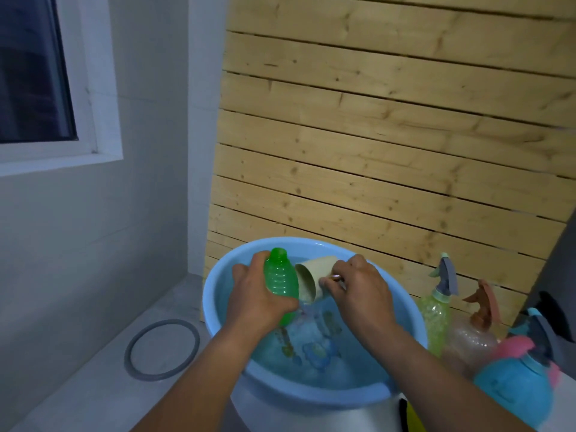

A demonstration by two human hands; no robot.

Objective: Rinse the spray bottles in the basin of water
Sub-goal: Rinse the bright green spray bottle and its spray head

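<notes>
- Forearms enter from the lower edge, reaching over the near rim of the blue basin (311, 397), which holds water.
- Left hand (258, 294) is wrapped round the green bottle (280, 280), capless, held above the water; its long axis tilts up and away, mouth toward the far rim.
- Right hand (361, 288) grips the beige cup (311, 275), tipped with its mouth toward the bottle, just beside it.
- Judgement: pouring rinse water; the cup's lip sits beside the bottle's body rather than at its mouth.
- Three capped spray bottles (436, 316) stand right of the basin.
</notes>
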